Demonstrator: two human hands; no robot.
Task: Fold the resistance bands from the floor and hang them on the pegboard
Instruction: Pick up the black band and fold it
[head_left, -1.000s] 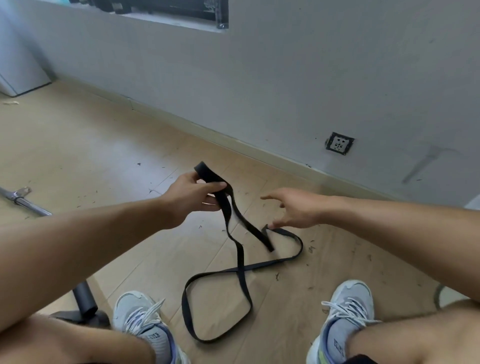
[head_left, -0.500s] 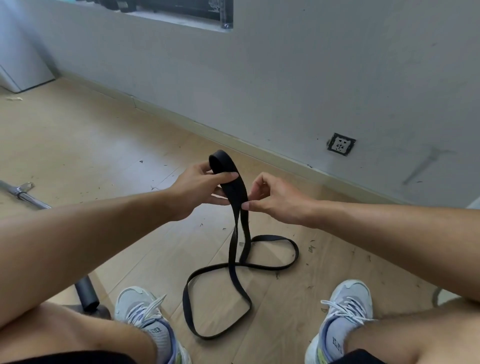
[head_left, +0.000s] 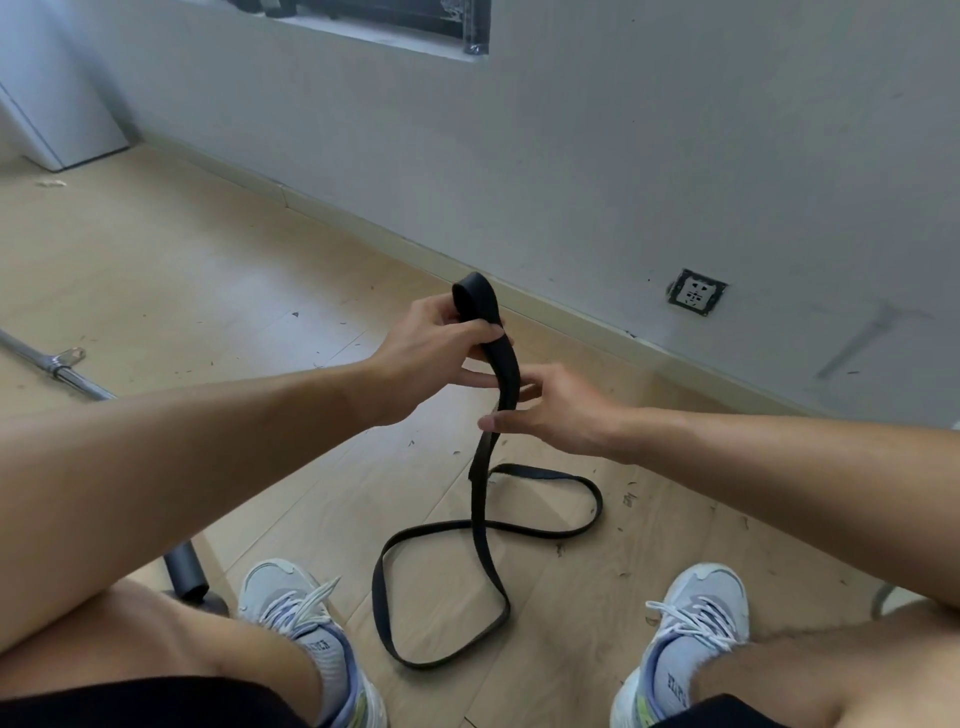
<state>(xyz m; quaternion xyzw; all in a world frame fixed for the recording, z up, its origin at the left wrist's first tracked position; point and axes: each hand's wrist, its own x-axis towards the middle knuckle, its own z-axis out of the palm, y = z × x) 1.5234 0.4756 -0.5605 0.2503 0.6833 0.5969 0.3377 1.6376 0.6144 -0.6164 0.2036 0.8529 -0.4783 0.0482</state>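
Observation:
A long black resistance band runs from my hands down to the wooden floor, where the rest of it lies in crossing loops between my two shoes. My left hand grips the band's doubled top end, whose fold sticks up above the fingers. Just below it, my right hand pinches the two hanging strands together between thumb and fingers. No pegboard is in view.
A grey wall with a skirting board and a wall socket runs behind the hands. A metal bar lies on the floor at the left. A dark cylinder stands by my left shoe. A white unit stands in the far-left corner.
My right hand came in from the side and took hold of the band below my left hand, then slid a little down it. The band's top end has risen.

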